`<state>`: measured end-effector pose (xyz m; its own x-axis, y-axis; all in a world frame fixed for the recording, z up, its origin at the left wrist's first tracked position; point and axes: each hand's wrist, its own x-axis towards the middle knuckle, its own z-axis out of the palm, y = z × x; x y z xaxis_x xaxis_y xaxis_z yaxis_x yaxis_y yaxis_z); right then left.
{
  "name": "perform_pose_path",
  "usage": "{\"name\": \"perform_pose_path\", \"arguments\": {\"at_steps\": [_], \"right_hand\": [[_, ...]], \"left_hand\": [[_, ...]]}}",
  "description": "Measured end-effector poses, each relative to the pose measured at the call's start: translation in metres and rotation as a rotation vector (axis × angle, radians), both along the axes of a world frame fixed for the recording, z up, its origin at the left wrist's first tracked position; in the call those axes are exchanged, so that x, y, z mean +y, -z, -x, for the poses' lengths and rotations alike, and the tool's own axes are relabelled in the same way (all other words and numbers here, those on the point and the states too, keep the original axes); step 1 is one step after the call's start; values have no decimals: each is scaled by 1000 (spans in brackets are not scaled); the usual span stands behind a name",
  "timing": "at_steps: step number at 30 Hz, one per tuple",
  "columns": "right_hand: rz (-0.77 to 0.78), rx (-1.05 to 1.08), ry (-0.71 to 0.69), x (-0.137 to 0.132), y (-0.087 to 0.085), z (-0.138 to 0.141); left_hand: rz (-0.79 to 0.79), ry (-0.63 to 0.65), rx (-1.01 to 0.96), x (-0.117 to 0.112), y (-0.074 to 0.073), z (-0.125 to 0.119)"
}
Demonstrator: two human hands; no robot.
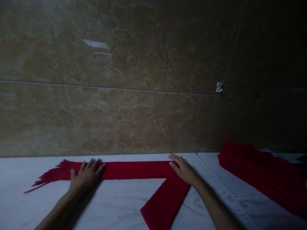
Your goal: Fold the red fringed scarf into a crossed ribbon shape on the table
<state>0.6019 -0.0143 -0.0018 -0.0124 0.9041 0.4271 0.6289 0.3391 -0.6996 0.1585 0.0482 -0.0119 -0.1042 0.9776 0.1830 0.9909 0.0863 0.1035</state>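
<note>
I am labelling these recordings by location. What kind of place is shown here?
Probably an indoor room with a stone-tiled wall, though I cannot say which kind. A brown marble-patterned tile wall rises behind a white smooth work surface, where both hands press a long red fringed scarf flat.

The red scarf (136, 170) is soft matt cloth, woven or knitted, with a loose fringe of thin threads at its left end. The left hand (85, 176) and the right hand (182, 169) lie flat on it, bare. The white table (115, 204) looks like smooth stone with faint grey veins and a dull sheen. The wall tiles (134, 118) are glossy brown marble-patterned stone. The red cloth pile (263, 172) looks equally matt.
</note>
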Motion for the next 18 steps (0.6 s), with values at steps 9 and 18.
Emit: {"name": "perform_pose_path", "arguments": {"at_steps": [9,18], "right_hand": [[14,-391,86,18,25,-4],[43,-429,63,18,27,-2]], "left_hand": [[96,-51,-63,-13,-21,-14],[100,-52,-75,-13,-19,-12]]}}
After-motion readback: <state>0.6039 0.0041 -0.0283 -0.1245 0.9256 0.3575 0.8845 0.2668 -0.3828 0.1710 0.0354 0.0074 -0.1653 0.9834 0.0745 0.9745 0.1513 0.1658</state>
